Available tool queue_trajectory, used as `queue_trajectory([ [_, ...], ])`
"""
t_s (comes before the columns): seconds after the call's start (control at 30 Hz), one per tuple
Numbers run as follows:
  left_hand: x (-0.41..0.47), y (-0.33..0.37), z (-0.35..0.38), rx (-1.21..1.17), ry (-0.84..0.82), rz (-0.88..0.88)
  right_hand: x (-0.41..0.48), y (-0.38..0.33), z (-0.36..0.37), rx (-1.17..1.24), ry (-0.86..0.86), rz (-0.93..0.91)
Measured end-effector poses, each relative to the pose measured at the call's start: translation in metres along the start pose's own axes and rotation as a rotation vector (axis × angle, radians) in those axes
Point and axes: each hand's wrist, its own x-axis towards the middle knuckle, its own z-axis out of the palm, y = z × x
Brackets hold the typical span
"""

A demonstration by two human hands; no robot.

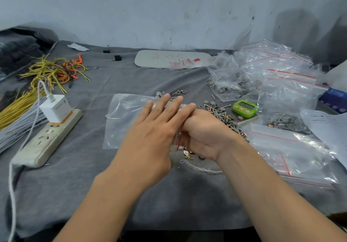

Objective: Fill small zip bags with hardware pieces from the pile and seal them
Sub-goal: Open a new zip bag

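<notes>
We pressed the left hand (150,129), fingers straight, against a zip bag (179,137) gripped in the curled right hand (204,134); red print on a far bag (185,62) was unreadable.

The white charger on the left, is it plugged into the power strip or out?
Plugged in: the white charger stands upright at the far end of the power strip, white cable in its top.
</notes>
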Motion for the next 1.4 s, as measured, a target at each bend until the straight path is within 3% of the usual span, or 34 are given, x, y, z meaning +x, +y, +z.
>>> queue_trajectory([
  [0.2, -0.004, -0.013, -0.002, -0.069, 0.139, -0.086, 0.003, 0.003, 0.004, -0.135, -0.109, 0.088],
  [0.53, -0.008, -0.030, -0.003, -0.195, 0.129, -0.141, 0.008, 0.004, 0.025, 0.101, -0.174, 0.104],
  [0.63, -0.009, -0.037, 0.001, -0.180, 0.165, -0.152, 0.011, 0.003, 0.028, -0.053, -0.092, 0.112],
  [0.73, -0.011, -0.049, 0.006, -0.179, 0.223, -0.295, 0.016, 0.000, 0.024, -0.112, 0.217, 0.022],
  [0.77, -0.012, -0.055, 0.008, -0.161, 0.247, -0.338, 0.018, -0.001, 0.017, -0.218, 0.349, -0.020],
  [0.83, -0.014, -0.066, 0.010, -0.151, 0.241, -0.418, 0.019, -0.002, 0.002, -0.724, 0.522, -0.060],
  [0.9, -0.015, -0.072, 0.010, -0.138, 0.205, -0.457, 0.016, -0.001, -0.003, -1.217, 0.465, 0.005],
  [0.97, -0.015, -0.075, 0.010, -0.106, 0.178, -0.452, 0.014, 0.006, -0.003, -1.428, 0.285, 0.101],
  [1.07, -0.013, -0.073, 0.007, -0.102, 0.161, -0.456, 0.014, 0.014, 0.001, -1.514, 0.192, 0.125],
  [1.4, -0.010, -0.064, 0.006, -0.220, 0.011, -0.491, 0.001, 0.006, -0.011, -1.570, 0.409, 0.120],
])
